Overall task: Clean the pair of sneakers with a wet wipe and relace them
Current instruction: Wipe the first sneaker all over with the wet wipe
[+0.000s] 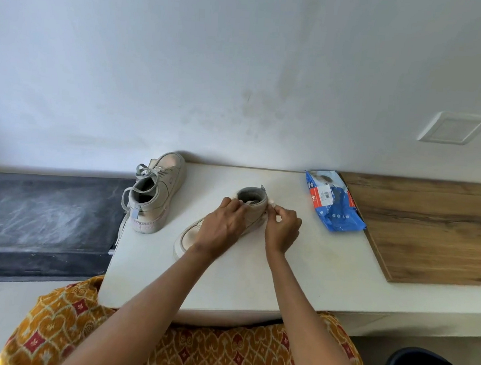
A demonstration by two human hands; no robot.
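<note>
Two sneakers stood on the white table point(298, 273): a laced sneaker point(154, 195) at nine o'clock and an unlaced sneaker point(248, 211) at centre; one blue wipe packet point(332, 204) lay at three o'clock; two hands, the left hand point(220, 226) and the right hand point(283, 229), were present.

White table point(254, 284): sneakers point(155, 193), wipes pack point(332, 202), board point(431, 229).

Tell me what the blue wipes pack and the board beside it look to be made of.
Blue wipes pack: thin glossy plastic film, judging by its crinkles and sheen. Board: wood or wood-look laminate with a matte finish; brown grain streaks show, but its thin edge leaves it open.
</note>
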